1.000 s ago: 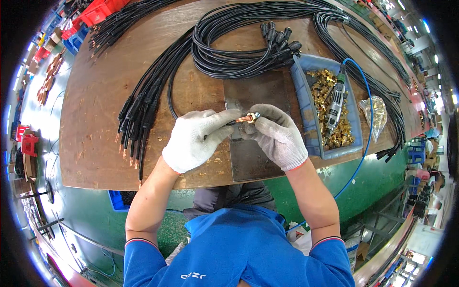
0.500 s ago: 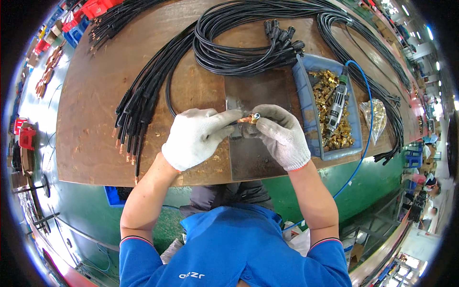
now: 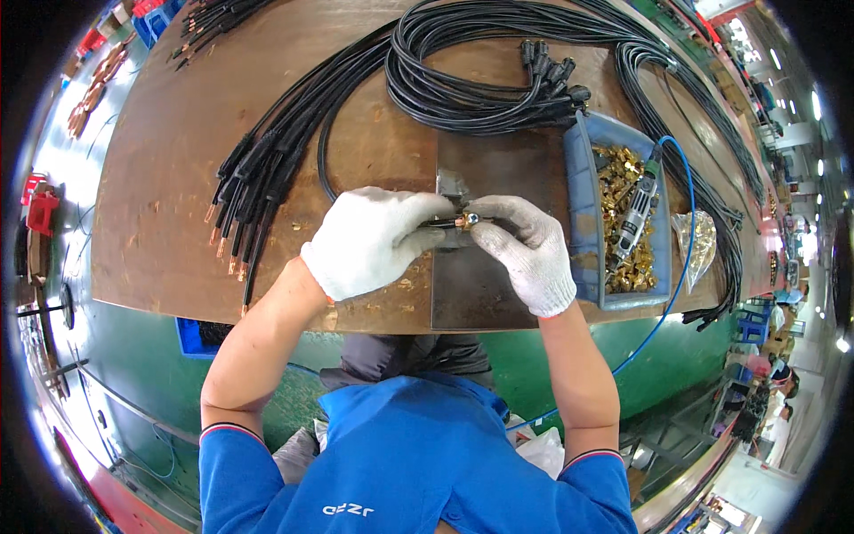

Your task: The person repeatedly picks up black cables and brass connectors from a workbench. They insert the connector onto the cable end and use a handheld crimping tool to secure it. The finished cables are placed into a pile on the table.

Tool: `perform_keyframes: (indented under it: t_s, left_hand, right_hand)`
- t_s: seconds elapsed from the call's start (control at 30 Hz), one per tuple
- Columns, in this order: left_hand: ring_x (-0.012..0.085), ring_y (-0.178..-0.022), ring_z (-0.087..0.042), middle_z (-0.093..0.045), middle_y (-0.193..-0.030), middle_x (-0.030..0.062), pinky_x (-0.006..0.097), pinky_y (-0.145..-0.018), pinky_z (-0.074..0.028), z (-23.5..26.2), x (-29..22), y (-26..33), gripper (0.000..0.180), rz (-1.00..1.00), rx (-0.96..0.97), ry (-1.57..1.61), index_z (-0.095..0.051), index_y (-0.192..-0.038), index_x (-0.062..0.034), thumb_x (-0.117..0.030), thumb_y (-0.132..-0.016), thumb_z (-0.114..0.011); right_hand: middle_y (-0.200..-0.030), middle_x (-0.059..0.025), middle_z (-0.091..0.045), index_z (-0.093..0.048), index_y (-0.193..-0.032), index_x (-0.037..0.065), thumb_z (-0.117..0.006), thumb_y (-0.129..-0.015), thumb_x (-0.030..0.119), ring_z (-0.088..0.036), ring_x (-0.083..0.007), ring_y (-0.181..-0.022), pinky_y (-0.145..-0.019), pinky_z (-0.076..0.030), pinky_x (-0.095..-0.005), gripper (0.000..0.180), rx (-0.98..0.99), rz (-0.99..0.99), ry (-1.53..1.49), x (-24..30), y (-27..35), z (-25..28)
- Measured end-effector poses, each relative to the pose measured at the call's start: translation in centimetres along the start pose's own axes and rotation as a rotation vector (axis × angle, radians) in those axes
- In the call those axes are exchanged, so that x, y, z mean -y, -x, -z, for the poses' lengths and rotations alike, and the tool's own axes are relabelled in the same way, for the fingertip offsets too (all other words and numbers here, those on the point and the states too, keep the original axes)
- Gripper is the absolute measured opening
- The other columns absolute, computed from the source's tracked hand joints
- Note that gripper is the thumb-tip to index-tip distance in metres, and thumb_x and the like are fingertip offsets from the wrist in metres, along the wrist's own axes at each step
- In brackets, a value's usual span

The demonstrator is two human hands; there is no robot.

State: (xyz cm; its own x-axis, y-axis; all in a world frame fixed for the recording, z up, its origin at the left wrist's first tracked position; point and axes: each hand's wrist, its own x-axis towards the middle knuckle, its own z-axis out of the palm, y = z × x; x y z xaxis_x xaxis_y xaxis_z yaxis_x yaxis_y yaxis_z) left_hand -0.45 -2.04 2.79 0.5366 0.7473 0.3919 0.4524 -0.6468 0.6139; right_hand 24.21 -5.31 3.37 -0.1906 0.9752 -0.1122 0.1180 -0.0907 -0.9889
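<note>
Both my hands wear white knit gloves and meet over the brown wooden table [image 3: 178, 178]. My left hand [image 3: 372, 240] grips the end of a black cable [image 3: 438, 223]. My right hand [image 3: 527, 251] pinches a small brass fitting [image 3: 468, 220] at that cable's copper tip. Under the hands lies a dark metal plate [image 3: 485, 169] with a small grey fixture [image 3: 454, 187] on it. The cable runs back to the coiled black bundle [image 3: 463, 89] at the far side.
A blue tray [image 3: 578, 222] of brass fittings with a grey rotary tool [image 3: 636, 209] on a blue cord stands right of my hands. More black cables with copper tips [image 3: 249, 196] fan out on the left. A clear bag of brass parts [image 3: 698, 245] lies at the right edge.
My hands stay together at the same spot; the fingers shifted slightly on the cable tip and fitting. The view moved a little.
</note>
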Motion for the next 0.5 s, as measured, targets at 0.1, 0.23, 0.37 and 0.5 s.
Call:
perform_keyframes:
  t_s: [0.1, 0.23, 0.37, 0.5]
  left_hand:
    - [0.0387, -0.082, -0.072, -0.073, -0.086, 0.0165, 0.050, -0.074, -0.057, 0.2, 0.3, 0.3, 0.023, 0.011, 0.014, 0.007, -0.076, -0.112, -0.0076, -0.017, -0.091, -0.078]
    - [0.0388, -0.081, -0.072, -0.073, -0.085, 0.0158, 0.050, -0.073, -0.056, 0.1, 0.3, 0.4, 0.019, 0.035, 0.045, -0.053, -0.076, -0.108, -0.0074, -0.018, -0.092, -0.077]
    - [0.0387, -0.079, -0.071, -0.072, -0.084, 0.0152, 0.050, -0.071, -0.056, -0.3, 0.8, 0.6, 0.017, 0.024, 0.059, -0.081, -0.076, -0.106, -0.0078, -0.019, -0.093, -0.075]
    - [0.0387, -0.081, -0.072, -0.072, -0.084, 0.0154, 0.050, -0.073, -0.056, -0.2, 0.9, 0.4, 0.017, 0.023, 0.109, -0.122, -0.076, -0.106, -0.0080, -0.019, -0.094, -0.074]
  right_hand:
    - [-0.116, -0.0071, -0.078, -0.075, -0.122, -0.002, -0.077, -0.098, 0.005, -0.071, -0.0130, -0.109, -0.099, -0.056, -0.0295, 0.026, 0.002, -0.003, 0.047, 0.4, -0.1, -0.1]
    - [-0.115, -0.0072, -0.079, -0.076, -0.121, -0.002, -0.078, -0.097, 0.004, -0.071, -0.0136, -0.108, -0.098, -0.056, -0.0300, 0.025, -0.009, -0.044, -0.018, -0.3, -0.2, -0.5]
    - [-0.113, -0.0077, -0.079, -0.077, -0.119, -0.001, -0.078, -0.096, 0.005, -0.073, -0.0140, -0.104, -0.095, -0.058, -0.0308, 0.023, -0.028, 0.025, 0.122, -1.2, -0.1, -0.8]
    - [-0.113, -0.0097, -0.080, -0.079, -0.116, 0.001, -0.079, -0.095, 0.005, -0.075, -0.0158, -0.103, -0.093, -0.059, -0.0316, 0.021, -0.046, 0.207, 0.364, -1.4, -0.4, -0.9]
